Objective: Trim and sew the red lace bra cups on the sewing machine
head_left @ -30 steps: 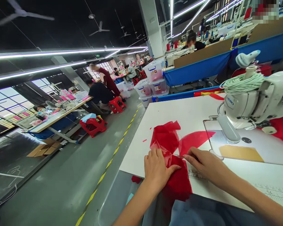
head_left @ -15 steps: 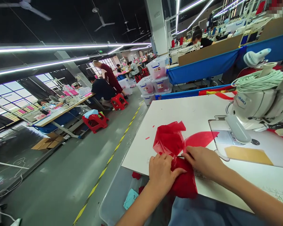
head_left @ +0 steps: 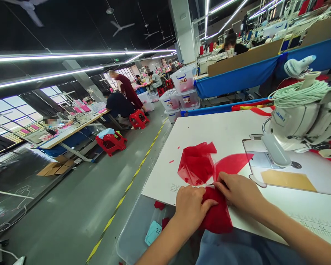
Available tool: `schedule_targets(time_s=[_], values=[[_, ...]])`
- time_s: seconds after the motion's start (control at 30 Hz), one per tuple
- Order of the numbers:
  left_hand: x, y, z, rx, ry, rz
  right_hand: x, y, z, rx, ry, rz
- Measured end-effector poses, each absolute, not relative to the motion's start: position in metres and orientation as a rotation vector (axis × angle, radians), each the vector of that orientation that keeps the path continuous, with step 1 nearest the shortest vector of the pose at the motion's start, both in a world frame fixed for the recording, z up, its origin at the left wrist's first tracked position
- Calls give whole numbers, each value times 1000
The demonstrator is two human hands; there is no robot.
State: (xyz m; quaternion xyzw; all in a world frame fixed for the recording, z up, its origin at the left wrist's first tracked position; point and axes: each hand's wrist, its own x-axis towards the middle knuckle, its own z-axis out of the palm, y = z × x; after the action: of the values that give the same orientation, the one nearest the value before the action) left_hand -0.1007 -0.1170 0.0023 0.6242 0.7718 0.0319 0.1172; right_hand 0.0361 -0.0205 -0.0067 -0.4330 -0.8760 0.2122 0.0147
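Note:
My left hand (head_left: pixel 190 206) is closed on a piece of red fabric (head_left: pixel 217 219) at the table's front edge, thumb lying along the cloth. On the right, my right hand (head_left: pixel 238 189) pinches at the top edge of that same fabric with thumb and forefinger. A thin dark sliver shows by its fingertips, too small to name. The fabric's lower part hangs over the edge toward my lap. Just beyond my hands lies a bunched sheer red piece (head_left: pixel 197 163) with small floral lace bits. Beside it rests a flat, pointed sheer red piece (head_left: pixel 233 163).
A white sewing machine (head_left: pixel 298 121) with a pale green cord coil (head_left: pixel 299 94) stands at the right of the white table (head_left: pixel 165 173). Below the left edge sits a clear plastic bin (head_left: pixel 135 224) holding a blue labelled piece (head_left: pixel 153 232). Stacked lidded boxes (head_left: pixel 183 79) stand beyond.
My left hand has drawn slightly down, away from the bunched sheer piece, whose lace edge now shows more. My right hand has stayed almost in place.

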Motion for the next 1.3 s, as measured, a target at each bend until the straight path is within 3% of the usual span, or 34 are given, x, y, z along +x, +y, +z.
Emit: schedule_targets(time_s=[0.2,0.37,0.53,1.03,1.3], values=[[-103,-120,8,1597,2086,398,57,-19,-6,-1340,-2560,844],[-92,-113,18,870,1314,1044,107,-44,-27,-1091,-1983,1359],[-52,-84,21,427,1041,1270,152,-68,-60,-1182,-1803,1315],[14,-21,2,632,928,1206,185,-11,-33,-1579,-1362,592],[21,-20,1,507,806,1170,157,-42,-27,-1590,-1191,854]])
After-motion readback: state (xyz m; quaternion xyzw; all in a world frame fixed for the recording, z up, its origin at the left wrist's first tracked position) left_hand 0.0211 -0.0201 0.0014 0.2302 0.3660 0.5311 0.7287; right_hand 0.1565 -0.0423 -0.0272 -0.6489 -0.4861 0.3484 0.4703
